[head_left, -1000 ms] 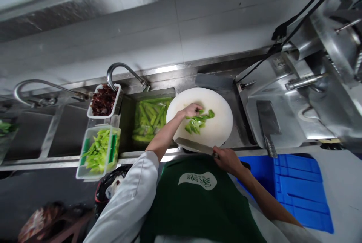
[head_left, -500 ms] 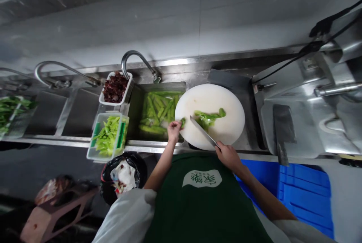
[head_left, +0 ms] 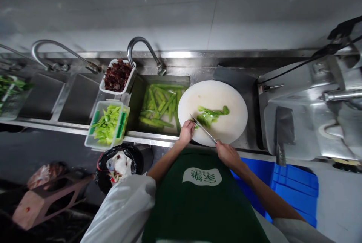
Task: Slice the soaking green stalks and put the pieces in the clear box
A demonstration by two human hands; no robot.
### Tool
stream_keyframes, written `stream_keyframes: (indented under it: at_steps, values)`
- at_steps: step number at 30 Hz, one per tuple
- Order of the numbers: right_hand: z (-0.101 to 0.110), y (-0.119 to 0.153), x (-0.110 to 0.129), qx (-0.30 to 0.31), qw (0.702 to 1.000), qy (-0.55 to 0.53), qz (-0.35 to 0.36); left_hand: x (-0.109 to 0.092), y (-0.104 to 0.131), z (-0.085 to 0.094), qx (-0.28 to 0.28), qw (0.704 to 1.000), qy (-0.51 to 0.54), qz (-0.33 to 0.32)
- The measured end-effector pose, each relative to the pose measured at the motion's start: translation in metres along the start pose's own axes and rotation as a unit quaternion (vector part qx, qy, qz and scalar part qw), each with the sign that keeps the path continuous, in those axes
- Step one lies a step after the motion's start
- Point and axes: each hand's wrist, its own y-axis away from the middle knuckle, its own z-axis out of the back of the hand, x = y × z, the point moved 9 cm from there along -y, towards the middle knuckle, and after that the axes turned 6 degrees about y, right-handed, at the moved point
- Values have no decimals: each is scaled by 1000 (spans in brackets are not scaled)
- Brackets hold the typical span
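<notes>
One long steel desk runs across my view, a blue crate standing below its front edge. Over the desk I see a round white board, and just left of it a sink with green stalks lying in water. Further left I have a clear tub of cut greens, and behind that a white tub of red leaves. My two hands are apart: the right hand is clamped round the handle of a knife, while the left hand curls at the board's left edge; whether it pinches a piece, I cannot tell. The knife slants across the board, its tip near the left fingers. Just right of the blade lie the green pieces, heaped on the board.
</notes>
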Motion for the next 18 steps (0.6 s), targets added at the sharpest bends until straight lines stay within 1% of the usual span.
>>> stream_keyframes:
  at_steps: [3, 5, 10, 15, 18]
  values:
    - [8, 11, -7, 0, 1000, 28, 8, 1, 4, -5, -8, 1000, -19, -4]
    - [12, 13, -10, 2, 999, 43, 14, 3, 6, -5, -20, 1000, -18, -2]
    - [10, -1, -10, 18, 998, 58, 13, 3, 11, -4, -69, 997, -1, -20]
    - [11, -5, -10, 9, 998, 55, 12, 6, 16, -8, -82, 996, 5, -32]
    - [12, -4, -9, 18, 998, 55, 12, 9, 19, -10, -85, 996, 8, -29]
